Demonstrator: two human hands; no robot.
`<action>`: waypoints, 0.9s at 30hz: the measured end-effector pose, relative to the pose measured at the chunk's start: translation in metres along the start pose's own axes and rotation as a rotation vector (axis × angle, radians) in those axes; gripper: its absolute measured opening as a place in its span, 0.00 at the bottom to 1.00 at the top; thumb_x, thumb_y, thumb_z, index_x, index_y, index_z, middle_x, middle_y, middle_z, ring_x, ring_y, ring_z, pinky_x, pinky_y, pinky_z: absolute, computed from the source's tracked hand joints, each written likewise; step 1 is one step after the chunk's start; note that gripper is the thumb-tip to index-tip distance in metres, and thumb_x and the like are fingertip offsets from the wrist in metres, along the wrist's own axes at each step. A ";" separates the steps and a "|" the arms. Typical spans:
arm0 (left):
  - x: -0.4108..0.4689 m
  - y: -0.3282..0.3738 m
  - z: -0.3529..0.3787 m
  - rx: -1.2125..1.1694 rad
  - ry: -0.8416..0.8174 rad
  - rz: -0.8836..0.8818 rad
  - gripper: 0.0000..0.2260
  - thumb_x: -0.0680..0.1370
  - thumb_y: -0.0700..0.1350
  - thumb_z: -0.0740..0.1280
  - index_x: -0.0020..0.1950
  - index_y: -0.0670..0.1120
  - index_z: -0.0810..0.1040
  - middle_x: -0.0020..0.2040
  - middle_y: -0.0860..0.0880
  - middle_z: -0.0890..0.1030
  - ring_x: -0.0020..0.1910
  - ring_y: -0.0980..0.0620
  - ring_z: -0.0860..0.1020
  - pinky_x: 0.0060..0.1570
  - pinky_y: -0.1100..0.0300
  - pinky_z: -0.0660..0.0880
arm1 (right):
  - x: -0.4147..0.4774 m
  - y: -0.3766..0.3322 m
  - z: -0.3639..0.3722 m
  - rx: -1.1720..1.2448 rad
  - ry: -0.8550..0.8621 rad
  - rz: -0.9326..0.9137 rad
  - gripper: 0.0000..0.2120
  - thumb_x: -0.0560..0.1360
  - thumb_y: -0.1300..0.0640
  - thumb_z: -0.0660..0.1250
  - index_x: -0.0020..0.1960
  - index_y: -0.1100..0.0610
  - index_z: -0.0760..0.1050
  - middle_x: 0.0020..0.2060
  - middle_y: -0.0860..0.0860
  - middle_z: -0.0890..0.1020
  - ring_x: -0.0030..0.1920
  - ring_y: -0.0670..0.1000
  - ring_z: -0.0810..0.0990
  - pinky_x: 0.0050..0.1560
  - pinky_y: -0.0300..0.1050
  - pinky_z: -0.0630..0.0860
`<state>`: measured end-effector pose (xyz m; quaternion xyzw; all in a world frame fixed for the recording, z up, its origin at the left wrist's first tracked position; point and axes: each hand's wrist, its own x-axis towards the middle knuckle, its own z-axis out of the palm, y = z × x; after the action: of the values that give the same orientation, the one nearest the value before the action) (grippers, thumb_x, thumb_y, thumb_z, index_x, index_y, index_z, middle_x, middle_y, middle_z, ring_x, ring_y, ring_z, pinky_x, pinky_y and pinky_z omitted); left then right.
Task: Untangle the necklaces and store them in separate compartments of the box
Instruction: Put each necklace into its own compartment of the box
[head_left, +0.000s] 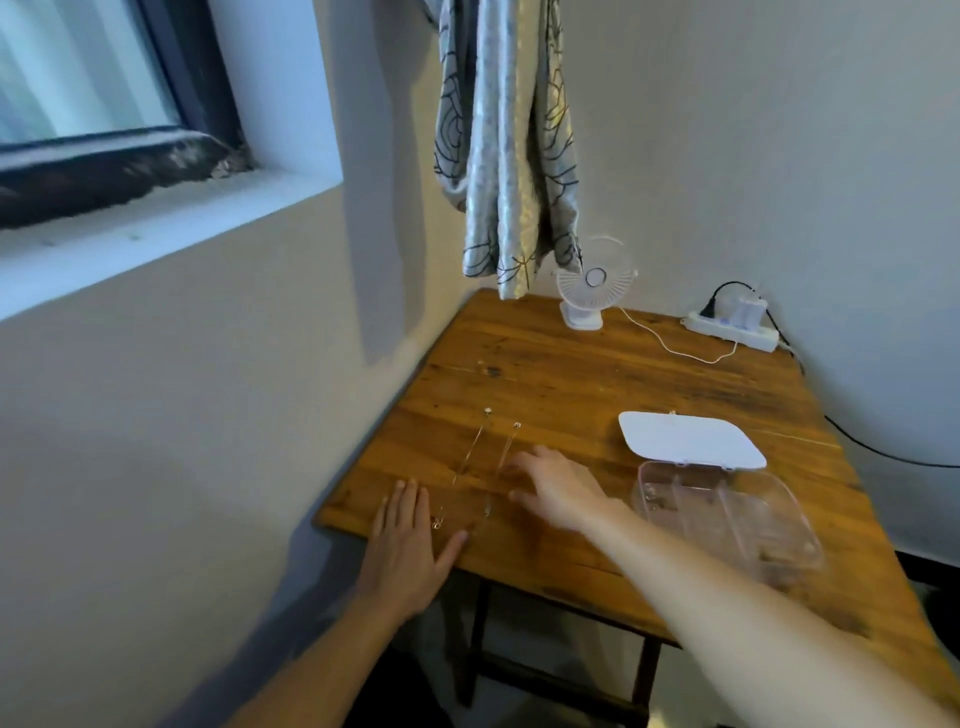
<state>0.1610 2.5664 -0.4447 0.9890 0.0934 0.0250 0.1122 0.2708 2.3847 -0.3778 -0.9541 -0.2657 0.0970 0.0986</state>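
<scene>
Two thin chain necklaces lie stretched out side by side on the wooden counter (597, 384), not crossing as far as I can tell: left necklace (462, 470) and right necklace (501, 467), each running from a small pendant at the far end toward the near edge. Left hand (410, 545) is flat on the counter at the near-left corner, grip spread, palm down, thumb out toward the chains' near ends (contact with the chain too fine to tell). Right hand (558, 491) hovers or rests just right of the right necklace, fingers loosely spread and reaching toward it, pinching nothing visible. Clear plastic compartment box (727, 519) sits to the right of the right hand, open, with its white lid (691, 439) hinged back flat on the far side; contents of the compartments too faint to make out. At the far edge: small white clip fan (592, 286), power strip (732, 325), a patterned curtain (509, 145) hanging above.
</scene>
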 end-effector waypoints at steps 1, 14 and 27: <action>0.000 -0.001 0.000 0.021 0.000 0.003 0.50 0.65 0.73 0.27 0.76 0.41 0.48 0.78 0.43 0.50 0.76 0.47 0.45 0.73 0.51 0.42 | 0.010 -0.005 0.004 -0.023 -0.032 0.001 0.24 0.77 0.49 0.65 0.72 0.49 0.65 0.68 0.52 0.71 0.67 0.56 0.71 0.62 0.52 0.75; 0.002 -0.001 0.003 0.050 -0.058 0.005 0.41 0.73 0.71 0.38 0.76 0.42 0.43 0.78 0.43 0.45 0.75 0.47 0.40 0.74 0.48 0.43 | 0.038 -0.010 0.011 -0.078 -0.091 0.105 0.14 0.81 0.50 0.59 0.60 0.58 0.75 0.60 0.57 0.77 0.60 0.58 0.76 0.56 0.51 0.74; 0.007 0.034 -0.024 0.039 -0.058 0.058 0.35 0.77 0.61 0.55 0.75 0.41 0.50 0.77 0.42 0.53 0.75 0.44 0.50 0.74 0.47 0.51 | -0.068 0.047 -0.101 1.055 0.283 0.206 0.10 0.81 0.54 0.60 0.54 0.58 0.77 0.55 0.53 0.83 0.59 0.51 0.79 0.65 0.49 0.70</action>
<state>0.1724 2.5398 -0.4138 0.9936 0.0616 -0.0023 0.0948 0.2611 2.2954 -0.2826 -0.8002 -0.0705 0.0970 0.5876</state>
